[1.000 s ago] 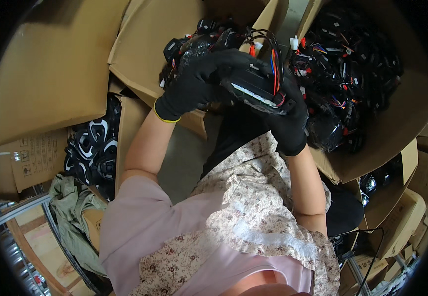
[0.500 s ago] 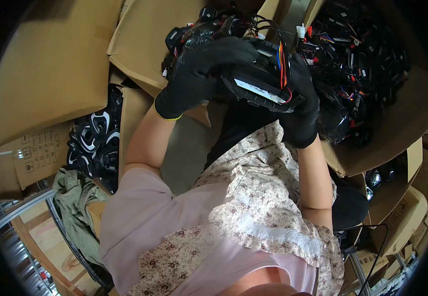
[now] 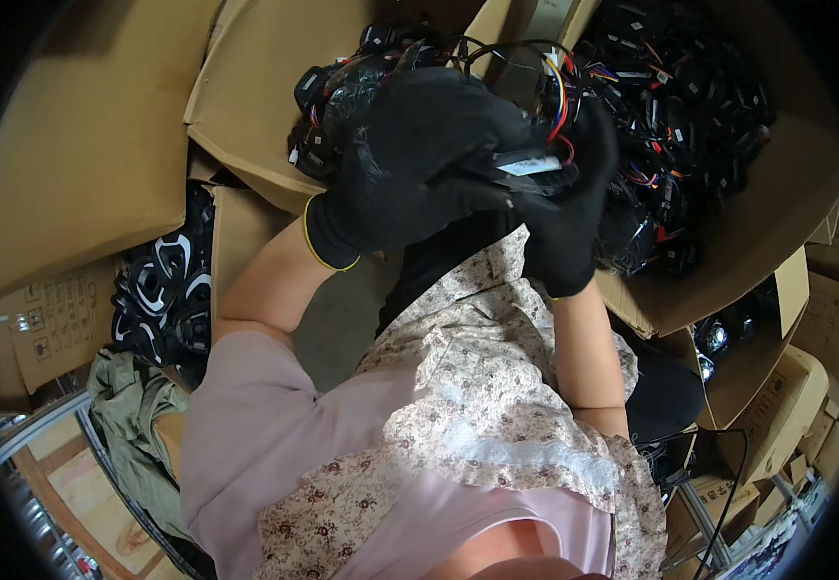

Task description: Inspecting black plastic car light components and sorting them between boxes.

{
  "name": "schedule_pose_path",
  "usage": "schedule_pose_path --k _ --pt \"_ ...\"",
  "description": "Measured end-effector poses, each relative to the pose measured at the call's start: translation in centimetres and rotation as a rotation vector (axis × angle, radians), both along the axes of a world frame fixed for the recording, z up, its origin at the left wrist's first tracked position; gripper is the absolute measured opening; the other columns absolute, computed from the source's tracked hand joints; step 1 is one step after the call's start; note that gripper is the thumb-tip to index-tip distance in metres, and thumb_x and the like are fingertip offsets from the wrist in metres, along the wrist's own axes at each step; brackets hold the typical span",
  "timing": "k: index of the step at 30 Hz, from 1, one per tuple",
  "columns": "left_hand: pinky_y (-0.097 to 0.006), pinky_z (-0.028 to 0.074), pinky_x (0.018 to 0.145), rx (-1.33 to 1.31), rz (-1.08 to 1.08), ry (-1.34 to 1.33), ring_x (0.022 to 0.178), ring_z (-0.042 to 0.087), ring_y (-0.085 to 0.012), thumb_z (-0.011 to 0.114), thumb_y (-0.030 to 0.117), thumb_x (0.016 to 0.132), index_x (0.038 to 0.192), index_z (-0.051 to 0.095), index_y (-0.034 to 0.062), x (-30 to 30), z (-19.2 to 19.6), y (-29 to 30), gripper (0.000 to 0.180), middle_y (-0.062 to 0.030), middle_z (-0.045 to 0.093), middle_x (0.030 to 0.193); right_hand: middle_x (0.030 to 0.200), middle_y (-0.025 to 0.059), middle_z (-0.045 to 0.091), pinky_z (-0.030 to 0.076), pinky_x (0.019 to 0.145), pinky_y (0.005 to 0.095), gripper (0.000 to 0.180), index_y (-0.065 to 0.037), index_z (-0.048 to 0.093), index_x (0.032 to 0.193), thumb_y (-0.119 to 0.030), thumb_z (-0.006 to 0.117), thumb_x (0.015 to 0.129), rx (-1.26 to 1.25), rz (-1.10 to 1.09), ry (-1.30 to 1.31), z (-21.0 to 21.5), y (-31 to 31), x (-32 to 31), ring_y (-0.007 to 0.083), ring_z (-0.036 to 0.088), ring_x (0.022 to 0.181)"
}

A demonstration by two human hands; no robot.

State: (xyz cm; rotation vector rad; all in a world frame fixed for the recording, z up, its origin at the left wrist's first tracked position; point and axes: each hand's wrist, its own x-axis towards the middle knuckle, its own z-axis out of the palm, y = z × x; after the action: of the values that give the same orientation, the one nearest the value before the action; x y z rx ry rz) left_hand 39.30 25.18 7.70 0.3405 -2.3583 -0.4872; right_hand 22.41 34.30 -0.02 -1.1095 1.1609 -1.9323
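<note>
Between my hands is a black plastic housing with a white label and colored wires rising from its far right end. My left hand, in a black glove with a yellow cuff edge, lies over its left part and covers most of it. Around its right end curls my right hand, gloved in black too. The far side of the housing and several fingertips are hidden.
Beyond my left hand, similar wired black parts lie in a cardboard box. A larger box at the right holds a heap of wired parts. Black-and-white plastic shells fill a box at left.
My left hand has moved across the housing and now hides more of it. The housing has turned, so less of its label shows. The whole view has shifted slightly.
</note>
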Motion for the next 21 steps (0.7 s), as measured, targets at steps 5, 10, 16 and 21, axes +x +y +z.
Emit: schedule_pose_path --k 5,10,16,21 --pt "-0.044 0.044 0.103 -0.239 0.044 -0.057 0.111 0.062 -0.0241 0.080 0.040 0.074 0.118 0.068 0.0143 -1.0 0.3 1.1 0.053 -0.0032 0.068 0.117 0.127 0.0171 0.060 0.043 0.104 0.0463 0.054 -0.008 0.064 0.121 -0.014 0.083 0.071 -0.203 -0.235 0.811 0.8 1.5 -1.6 0.0357 0.053 0.124" --pt "-0.044 0.044 0.102 -0.284 -0.013 -0.046 0.109 0.063 -0.0238 0.080 0.041 0.073 0.121 0.067 0.0143 -1.1 0.6 1.4 0.056 -0.0043 0.068 0.117 0.121 0.0162 0.062 0.043 0.100 0.0494 0.038 -0.007 0.066 0.107 -0.012 0.079 0.072 -0.313 -0.267 0.656 -0.1 2.2 -0.7 0.0390 0.055 0.119" --pt "-0.043 0.048 0.096 -0.134 -0.099 -0.164 0.107 0.064 -0.0299 0.079 0.036 0.076 0.126 0.065 0.0088 -0.9 0.0 0.3 0.058 -0.0115 0.068 0.116 0.118 0.0146 0.061 0.044 0.101 0.0405 0.032 -0.002 0.057 0.119 -0.006 0.065 0.088 -0.092 -0.151 0.244 -1.7 3.9 0.8 0.0270 0.057 0.113" --pt "-0.036 0.053 0.083 0.289 0.026 -0.097 0.094 0.068 -0.0255 0.068 0.020 0.092 0.122 0.065 0.0011 -0.1 -1.5 -0.3 0.036 -0.0131 0.070 0.113 0.129 0.0114 0.053 0.041 0.104 0.0355 0.046 -0.004 0.043 0.137 -0.004 0.059 0.094 0.025 -0.029 0.091 -1.6 3.3 0.8 0.0193 0.050 0.121"
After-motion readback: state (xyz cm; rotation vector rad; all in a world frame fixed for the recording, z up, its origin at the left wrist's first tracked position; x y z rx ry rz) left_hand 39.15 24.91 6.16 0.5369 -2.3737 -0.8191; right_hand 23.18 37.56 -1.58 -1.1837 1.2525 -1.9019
